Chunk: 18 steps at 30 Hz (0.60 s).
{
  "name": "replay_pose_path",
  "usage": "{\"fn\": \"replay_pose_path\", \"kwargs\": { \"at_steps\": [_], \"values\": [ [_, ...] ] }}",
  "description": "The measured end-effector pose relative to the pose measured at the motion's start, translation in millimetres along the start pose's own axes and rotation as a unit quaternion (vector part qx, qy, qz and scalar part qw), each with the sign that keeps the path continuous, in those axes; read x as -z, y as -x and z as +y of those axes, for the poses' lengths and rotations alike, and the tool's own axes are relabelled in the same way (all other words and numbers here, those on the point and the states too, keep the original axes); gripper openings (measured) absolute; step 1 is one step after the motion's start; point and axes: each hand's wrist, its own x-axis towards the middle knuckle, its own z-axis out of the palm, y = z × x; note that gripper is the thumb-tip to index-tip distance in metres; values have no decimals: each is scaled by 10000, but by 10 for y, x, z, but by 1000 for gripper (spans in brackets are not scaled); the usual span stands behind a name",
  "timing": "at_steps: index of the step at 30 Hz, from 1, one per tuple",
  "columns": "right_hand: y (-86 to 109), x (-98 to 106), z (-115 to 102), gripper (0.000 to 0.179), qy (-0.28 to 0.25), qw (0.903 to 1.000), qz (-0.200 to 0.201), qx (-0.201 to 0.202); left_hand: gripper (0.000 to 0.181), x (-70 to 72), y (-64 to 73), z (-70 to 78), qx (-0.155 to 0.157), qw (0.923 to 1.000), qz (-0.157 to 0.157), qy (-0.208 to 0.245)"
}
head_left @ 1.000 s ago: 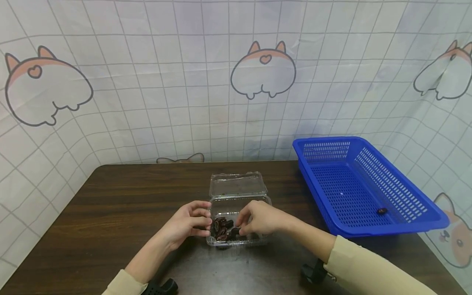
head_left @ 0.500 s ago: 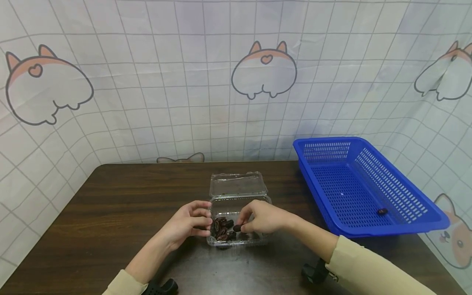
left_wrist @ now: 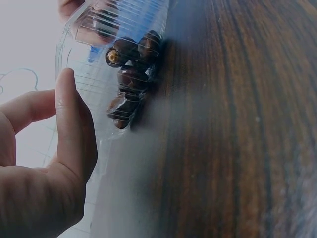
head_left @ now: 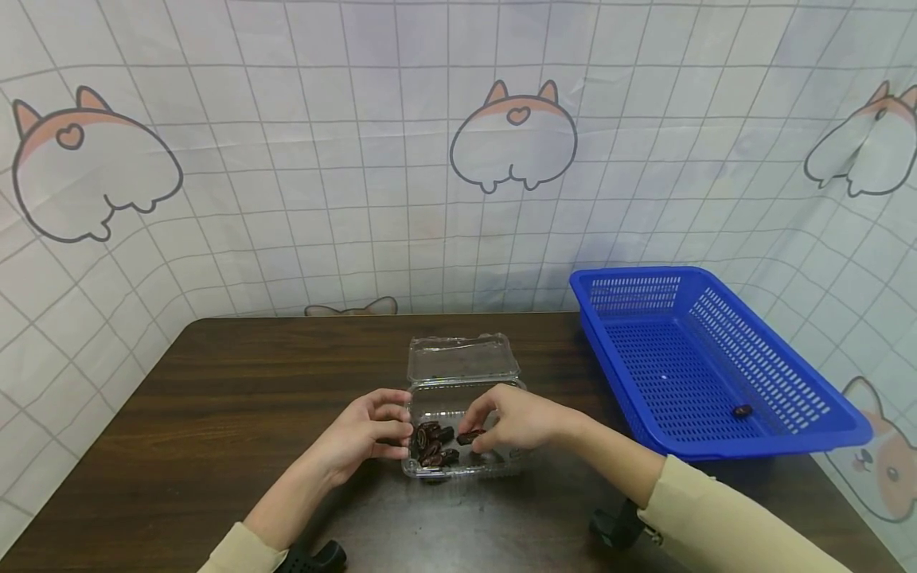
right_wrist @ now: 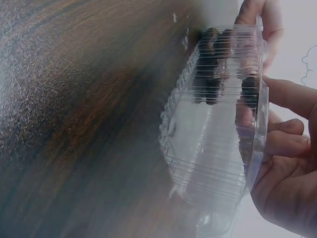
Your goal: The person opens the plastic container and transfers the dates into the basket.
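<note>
A clear plastic clamshell box (head_left: 473,471) stands on the table with its lid (head_left: 464,360) raised at the back. Several dark, shiny dates (head_left: 430,442) lie in its left half. My right hand (head_left: 519,418) reaches inside and pinches one date (head_left: 470,437) between thumb and fingers, just right of the pile. My left hand (head_left: 361,434) rests its fingertips against the box's left side. In the left wrist view the dates (left_wrist: 131,77) show through the ribbed wall, beside the left hand's fingers (left_wrist: 72,124). The right wrist view shows the right hand (right_wrist: 287,158) behind the box wall.
A blue perforated basket (head_left: 623,382) stands at the right, with one date (head_left: 743,411) near its front right corner. Under everything is a dark wood table (head_left: 286,366). A white gridded cloth (head_left: 344,199) hangs behind it.
My right hand has lifted a date off the pile and shifted it slightly up and to the right within the box. The left hand keeps its place.
</note>
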Motion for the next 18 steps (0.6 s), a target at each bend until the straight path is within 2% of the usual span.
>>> {"fn": "replay_pose_path", "kwargs": {
  "at_steps": [6, 18],
  "values": [
    [40, 35, -12, 19, -98, 9999, 16, 63, 55, 0, 3, 6, -11, 10000, -13, -8],
    [141, 126, -25, 18, 17, 9978, 658, 0, 55, -7, 7, 6, -18, 10000, 0, -30]
  ]
}}
